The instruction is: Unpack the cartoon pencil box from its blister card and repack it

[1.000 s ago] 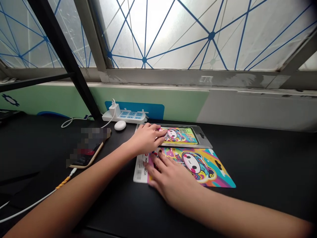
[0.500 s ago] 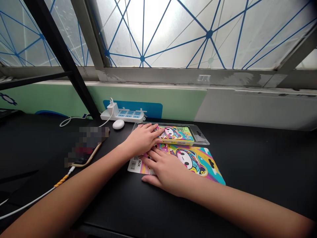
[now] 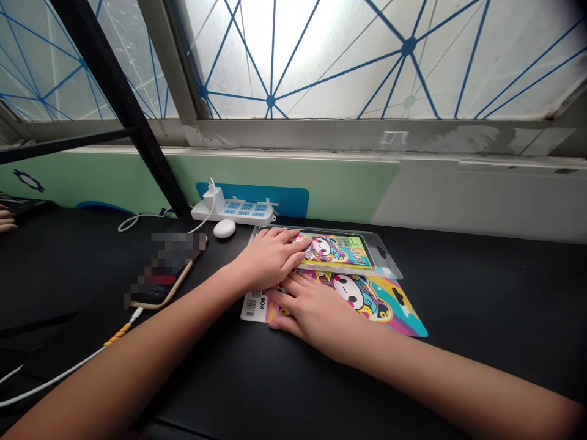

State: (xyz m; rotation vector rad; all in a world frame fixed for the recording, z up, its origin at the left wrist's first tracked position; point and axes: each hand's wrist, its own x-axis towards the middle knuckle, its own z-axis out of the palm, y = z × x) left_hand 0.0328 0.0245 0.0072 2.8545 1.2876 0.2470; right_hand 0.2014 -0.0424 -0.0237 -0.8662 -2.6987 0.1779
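My left hand (image 3: 270, 260) lies flat with its fingers stretched out over the left part of a clear plastic blister shell (image 3: 383, 256). Inside that shell is a colourful box (image 3: 339, 252) printed with a white-faced cartoon character. Nearer to me, a bright printed backing card (image 3: 401, 315) with the same character and a barcode lies on the desk. Resting on its left half is my right hand (image 3: 316, 311), palm down and fingers apart, the fingertips close under my left hand. The shell's near right edge overlaps the card's far edge. Both hands cover much of the print.
To the left lies a phone (image 3: 160, 287), partly pixelated, with a white cable (image 3: 68, 373) plugged in. A power strip (image 3: 238, 209) and a white rounded object (image 3: 224, 229) sit by the wall. A black metal post (image 3: 123, 110) stands left. Another person's fingers (image 3: 7, 219) show at the far left.
The view has shifted slightly. The blister shell's right end has come a little toward me, onto the card's far edge. Another person's fingers have appeared at the left edge.
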